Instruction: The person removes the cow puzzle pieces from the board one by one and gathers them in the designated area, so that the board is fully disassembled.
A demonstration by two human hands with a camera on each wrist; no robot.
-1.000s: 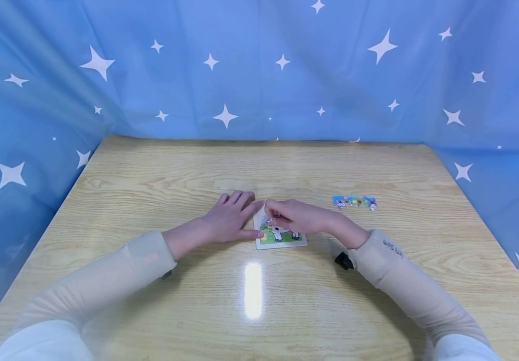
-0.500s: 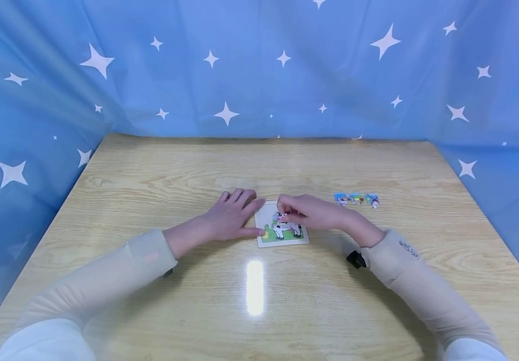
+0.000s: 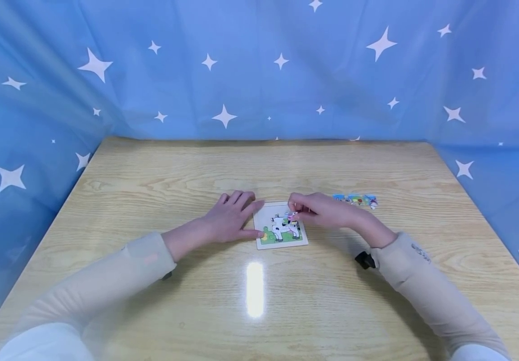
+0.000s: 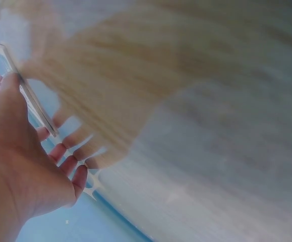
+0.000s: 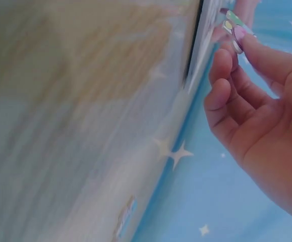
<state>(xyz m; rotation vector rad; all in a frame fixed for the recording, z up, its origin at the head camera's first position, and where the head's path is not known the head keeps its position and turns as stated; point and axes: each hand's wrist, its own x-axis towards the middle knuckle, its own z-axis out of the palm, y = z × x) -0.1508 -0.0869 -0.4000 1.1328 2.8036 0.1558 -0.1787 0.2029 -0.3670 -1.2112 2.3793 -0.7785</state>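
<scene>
A small white-framed puzzle board [image 3: 266,246] lies mid-table, with a cow and green grass pieced together in its lower part. Along its left edge my left hand [image 3: 227,219] rests, thumb at the near corner and index finger at the far one, the other fingers relaxed. In the left wrist view the thumb touches the thin board [image 4: 32,98]. My right hand [image 3: 324,209] pinches a colourful puzzle piece [image 5: 231,29] between thumb and fingertips, just over the board's right part. The piece's underside and exact fit over the board cannot be seen.
Several loose puzzle pieces [image 3: 356,200] lie in a row right of the board, partly behind the right hand. The wood-grain table [image 3: 187,170] ends at a blue star-patterned curtain [image 3: 259,75]. A bright reflection shows on the near tabletop.
My right hand has moved right across the board with the puzzle piece pinched, uncovering more of the cow's left side. The left hand has stayed in place.
</scene>
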